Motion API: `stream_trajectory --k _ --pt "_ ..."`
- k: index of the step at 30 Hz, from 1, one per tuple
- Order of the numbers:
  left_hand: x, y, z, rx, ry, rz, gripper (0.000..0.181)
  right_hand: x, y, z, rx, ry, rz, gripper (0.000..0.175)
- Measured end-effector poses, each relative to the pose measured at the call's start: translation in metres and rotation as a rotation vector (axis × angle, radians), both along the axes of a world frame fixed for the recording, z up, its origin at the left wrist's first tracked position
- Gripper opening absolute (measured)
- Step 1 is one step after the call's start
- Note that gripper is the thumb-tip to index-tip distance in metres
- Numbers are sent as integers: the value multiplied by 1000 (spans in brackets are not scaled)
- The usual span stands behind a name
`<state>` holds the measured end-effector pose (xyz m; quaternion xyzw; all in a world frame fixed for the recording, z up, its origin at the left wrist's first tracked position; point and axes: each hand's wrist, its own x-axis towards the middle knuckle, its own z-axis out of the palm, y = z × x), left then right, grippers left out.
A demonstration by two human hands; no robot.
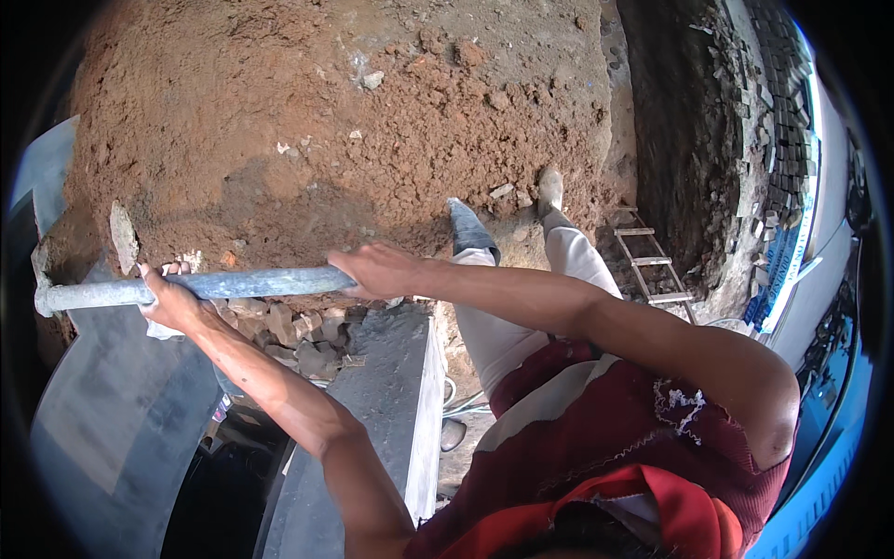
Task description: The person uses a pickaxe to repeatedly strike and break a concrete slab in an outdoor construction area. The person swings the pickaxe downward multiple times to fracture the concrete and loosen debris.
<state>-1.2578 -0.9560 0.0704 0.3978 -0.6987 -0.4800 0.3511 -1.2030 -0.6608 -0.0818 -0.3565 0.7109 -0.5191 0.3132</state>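
A thick, round, grey-blue tool handle (262, 283) lies nearly level across the left half of the view. At its far left end is a dusty crosspiece (43, 293); what kind of tool head this is, I cannot tell. My left hand (171, 300) grips the handle nearer that end, its fingertips showing over the upper side. My right hand (380, 271) is closed round the other end. Below the handle lie broken stones (279, 325). Loose reddish soil (314, 161) spreads above it, close to my boots (471, 227).
A wooden ladder (652, 260) leans in the deep trench (670, 126) at right, with stacked paving blocks (786, 105) and printed blue barrier sheeting (775, 272) beyond. A concrete ledge (377, 370) runs beside my legs; hoses (464, 407) lie next to it. A grey panel (119, 412) stands lower left.
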Motion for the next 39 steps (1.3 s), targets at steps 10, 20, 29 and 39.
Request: stream_trajectory --k 10,20,29,39 --pt "60 277 -352 728 -631 295 55 4 265 -103 810 -31 230 35" --pt "118 483 -478 1437 -204 430 26 45 517 -55 1125 99 163 24" --pt "145 655 -348 2023 -139 -17 33 123 694 35 1444 -215 -63 33" --pt "117 277 -227 670 -74 309 23 71 363 -121 519 -267 183 36"
